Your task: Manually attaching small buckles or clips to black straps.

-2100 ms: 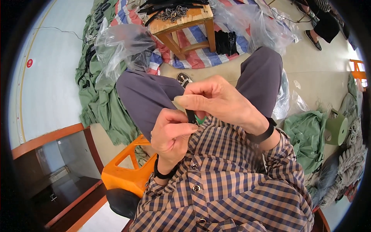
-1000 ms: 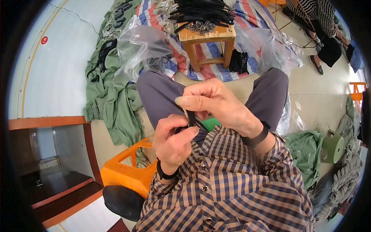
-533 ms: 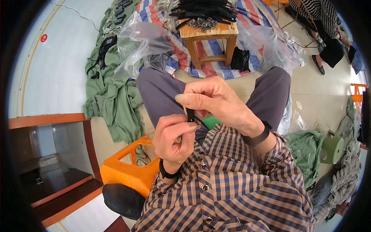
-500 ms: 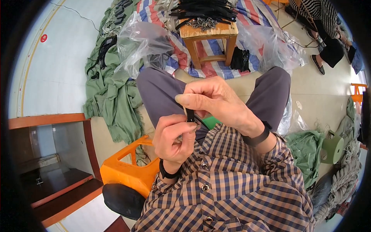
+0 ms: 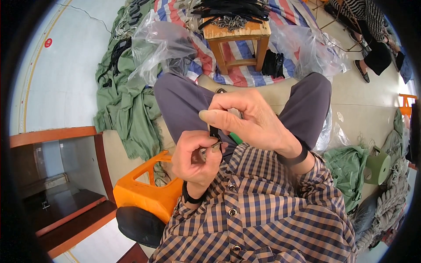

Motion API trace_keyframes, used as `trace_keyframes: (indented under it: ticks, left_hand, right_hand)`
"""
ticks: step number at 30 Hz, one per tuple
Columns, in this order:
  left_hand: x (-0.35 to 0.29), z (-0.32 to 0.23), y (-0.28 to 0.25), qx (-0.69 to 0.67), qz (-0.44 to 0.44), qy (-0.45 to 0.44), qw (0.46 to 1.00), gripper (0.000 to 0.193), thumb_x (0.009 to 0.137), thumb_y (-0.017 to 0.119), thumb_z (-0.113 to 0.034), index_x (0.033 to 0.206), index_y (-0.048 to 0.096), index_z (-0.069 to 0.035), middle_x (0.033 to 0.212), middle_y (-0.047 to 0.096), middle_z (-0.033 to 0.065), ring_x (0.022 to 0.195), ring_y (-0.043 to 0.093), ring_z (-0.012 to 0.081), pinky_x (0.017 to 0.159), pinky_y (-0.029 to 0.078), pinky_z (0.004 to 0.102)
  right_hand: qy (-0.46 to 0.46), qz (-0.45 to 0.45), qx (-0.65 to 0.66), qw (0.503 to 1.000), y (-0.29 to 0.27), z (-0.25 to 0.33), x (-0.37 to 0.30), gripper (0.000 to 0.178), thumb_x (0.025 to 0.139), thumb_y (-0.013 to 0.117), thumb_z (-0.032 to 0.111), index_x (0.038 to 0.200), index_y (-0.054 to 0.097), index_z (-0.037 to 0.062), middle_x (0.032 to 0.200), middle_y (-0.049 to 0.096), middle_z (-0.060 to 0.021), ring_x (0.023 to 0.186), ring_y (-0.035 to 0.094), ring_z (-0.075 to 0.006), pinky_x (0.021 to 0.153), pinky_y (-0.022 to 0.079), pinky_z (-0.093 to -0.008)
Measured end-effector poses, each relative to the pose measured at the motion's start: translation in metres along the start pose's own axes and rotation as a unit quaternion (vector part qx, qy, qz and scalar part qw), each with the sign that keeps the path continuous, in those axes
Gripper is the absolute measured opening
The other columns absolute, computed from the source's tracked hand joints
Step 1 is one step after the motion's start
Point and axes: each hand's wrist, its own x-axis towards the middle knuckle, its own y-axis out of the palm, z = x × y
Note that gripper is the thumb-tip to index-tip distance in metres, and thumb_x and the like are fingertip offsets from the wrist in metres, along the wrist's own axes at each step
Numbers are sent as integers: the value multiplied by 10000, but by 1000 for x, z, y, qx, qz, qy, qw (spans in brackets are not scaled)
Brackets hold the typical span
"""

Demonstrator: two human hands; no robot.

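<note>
Above my lap, a short narrow black strap [image 5: 213,131] runs between my two hands. My left hand [image 5: 195,155] is closed in a pinch on its lower part, where something small and shiny shows at the fingertips, too small to name. Just above, my right hand [image 5: 252,120] grips the upper part between thumb and fingers, hiding most of it. On the wooden stool [image 5: 237,31] in front of my knees lie a heap of black straps [image 5: 232,8] and a pile of small metal pieces [image 5: 230,23].
A striped plastic sheet [image 5: 239,79] and clear plastic bags [image 5: 164,44] lie under and around the stool. Green cloth [image 5: 127,105] spreads to the left. Beside me stands an orange plastic stool [image 5: 149,188]. Another person's leg [image 5: 378,61] shows at the far right.
My left hand has shifted slightly left and down, its fingers turning at the strap's lower part. The right hand keeps nearly the same place and grip.
</note>
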Motion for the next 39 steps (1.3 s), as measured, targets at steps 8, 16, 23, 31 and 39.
trace_keyframes:
  ticks: [8, 16, 23, 31, 39]
  left_hand:
    - [0, -17, 6, -56, -80, -122, 988, 93, 809, 575, 65, 885, 521, 55, 849, 553, 98, 657, 603, 135, 603, 531, 235]
    - [-4, -17, 8, -8, -84, -49, 995, 145, 814, 569, 64, 940, 501, 39, 848, 558, 90, 702, 570, 106, 626, 493, 219]
    - [-3, -13, 7, 26, -84, -71, 994, 184, 772, 611, 63, 931, 533, 15, 820, 559, 76, 672, 539, 79, 610, 455, 203]
    - [5, 5, 8, 134, -64, 44, 988, 284, 647, 676, 111, 860, 550, -28, 817, 577, 96, 686, 573, 224, 599, 459, 277]
    - [7, 6, 11, 196, 18, 86, 977, 269, 661, 706, 68, 857, 554, -35, 881, 556, 100, 752, 542, 179, 680, 436, 258]
  right_hand:
    - [-198, -32, -142, 969, 5, -3, 3, 197, 875, 569, 145, 764, 588, -16, 645, 552, -56, 588, 514, -148, 550, 396, -279]
    - [-98, -76, 24, 992, 22, -9, -18, 172, 888, 554, 115, 811, 602, -30, 662, 562, -59, 515, 543, -118, 504, 420, -251]
    - [-44, -115, 21, 992, 28, -7, -27, 196, 908, 541, 144, 839, 594, -32, 705, 565, -50, 578, 552, -98, 525, 434, -232]
    - [28, -141, 117, 983, 17, -11, -39, 194, 913, 545, 166, 914, 576, -25, 809, 563, -36, 724, 534, -77, 654, 435, -212]
    - [94, -215, 72, 969, 11, -14, -44, 136, 873, 581, 89, 964, 597, -10, 833, 578, -23, 718, 507, -61, 648, 413, -190]
